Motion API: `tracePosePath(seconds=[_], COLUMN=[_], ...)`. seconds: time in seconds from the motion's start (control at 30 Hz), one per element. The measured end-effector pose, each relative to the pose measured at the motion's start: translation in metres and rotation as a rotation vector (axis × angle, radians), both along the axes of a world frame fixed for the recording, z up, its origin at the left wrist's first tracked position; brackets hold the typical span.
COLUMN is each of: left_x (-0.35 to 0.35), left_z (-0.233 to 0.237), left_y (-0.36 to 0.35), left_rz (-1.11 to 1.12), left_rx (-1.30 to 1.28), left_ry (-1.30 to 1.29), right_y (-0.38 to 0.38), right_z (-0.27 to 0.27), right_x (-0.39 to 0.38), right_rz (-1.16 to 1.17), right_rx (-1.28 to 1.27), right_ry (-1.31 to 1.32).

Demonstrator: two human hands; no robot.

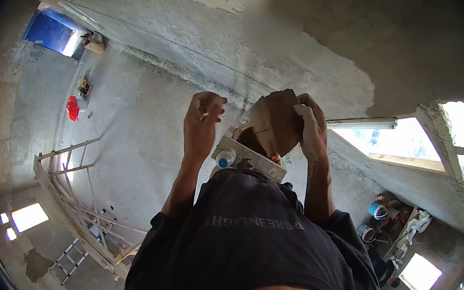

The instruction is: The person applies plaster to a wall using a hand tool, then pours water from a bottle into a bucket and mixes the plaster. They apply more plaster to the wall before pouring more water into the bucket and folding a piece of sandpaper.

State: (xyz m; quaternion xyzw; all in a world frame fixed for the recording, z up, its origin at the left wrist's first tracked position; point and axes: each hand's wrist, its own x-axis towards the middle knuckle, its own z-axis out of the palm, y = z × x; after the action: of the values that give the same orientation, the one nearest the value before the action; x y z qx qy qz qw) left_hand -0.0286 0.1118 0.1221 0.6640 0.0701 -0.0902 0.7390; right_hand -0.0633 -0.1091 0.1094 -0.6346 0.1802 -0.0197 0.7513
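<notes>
My right hand (312, 122) grips the right edge of a flat brown mud-coated piece (277, 121), its thumb lying on the face. The piece has a ragged outline and a dark line across it; its material cannot be made out. My left hand (202, 117) is raised to the left of it, fingers loosely curled and apart, with nothing visible in them. Below the hands, near my waist, is a grey plaster-stained board (254, 161). A bottle with a blue cap (225, 159) stands at its left end. Behind the board, a round container rim (238, 133) is partly hidden by the brown piece.
A wall (314, 61) with a darker wet-looking plaster patch (402, 28) rises ahead. Far below on the left are wooden scaffolding (71, 192), a ladder (69, 261) and a red object (72, 109). Buckets (378, 210) and a person (380, 265) are at lower right.
</notes>
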Motion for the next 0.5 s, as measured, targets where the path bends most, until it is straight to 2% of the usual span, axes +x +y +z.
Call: tracePosePath(seconds=[0.07,0.13,0.2,0.27,0.33,0.4,0.43,0.47,0.5], left_x=[0.001,0.002,0.004,0.005,0.003,0.003,0.003,0.003,0.002], left_z=[-0.006,-0.008,-0.019,-0.019,-0.004,-0.020,-0.025,-0.023,-0.020], left_y=[-0.003,-0.008,-0.013,-0.015,-0.015,-0.011,-0.010,-0.010,-0.010], left_rz=[-0.203,-0.287,-0.530,-0.615,-0.658,-0.584,-0.511,-0.515,-0.437], left_rx=[0.409,0.372,0.247,0.150,-0.008,-0.087,-0.165,-0.164,-0.211], left_ry=[-0.334,-0.356,-0.442,-0.388,0.154,0.159,0.162,0.162,0.186], right_y=[-0.003,-0.004,-0.007,-0.013,-0.014,-0.013,-0.012,-0.007,0.005], right_z=[0.005,0.011,0.015,0.008,-0.006,-0.028,-0.042,-0.044,-0.044], right_x=[0.001,0.004,0.007,0.011,0.015,0.019,0.018,0.015,0.009], right_rz=[0.035,0.075,0.163,0.184,0.206,0.086,0.155,0.151,0.193], right_rx=[0.028,0.055,0.182,0.130,0.080,0.273,0.554,0.555,0.756], right_ry=[-0.003,-0.009,0.029,0.022,0.018,0.138,0.193,0.191,0.311])
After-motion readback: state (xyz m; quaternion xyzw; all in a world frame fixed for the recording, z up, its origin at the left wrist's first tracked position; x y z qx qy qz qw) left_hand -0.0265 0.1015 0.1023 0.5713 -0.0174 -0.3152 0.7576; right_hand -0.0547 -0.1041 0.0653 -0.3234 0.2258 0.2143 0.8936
